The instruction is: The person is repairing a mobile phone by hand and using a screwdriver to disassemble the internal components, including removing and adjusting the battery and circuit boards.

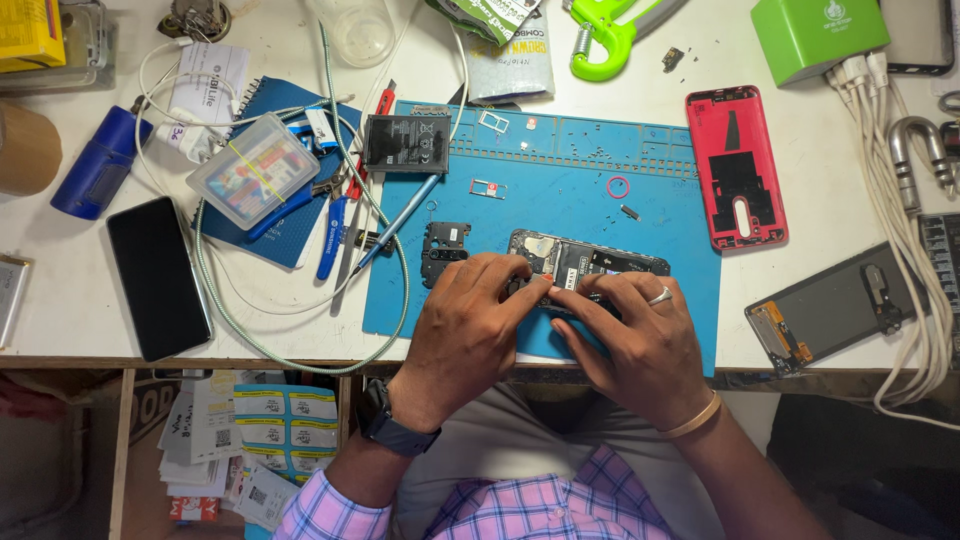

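Observation:
An opened phone (pixel 590 264) with its back removed lies on a blue work mat (pixel 560 170), its circuit board exposed. My left hand (pixel 465 335) and my right hand (pixel 640 345) both rest on the phone's near edge, fingertips pinching at its middle part. Whether a small tool or part is between the fingers is hidden. My right hand wears a ring and a bracelet, my left wrist a dark watch. A black camera-frame piece (pixel 443 252) lies just left of the phone.
On the mat lie a black battery (pixel 406 143), a blue-handled tool (pixel 397 222), a pink ring (pixel 618 186) and small trays. A red back cover (pixel 735 165) and a screen panel (pixel 830 305) lie right. A dark phone (pixel 158 277), clear box (pixel 252 170) and cables lie left.

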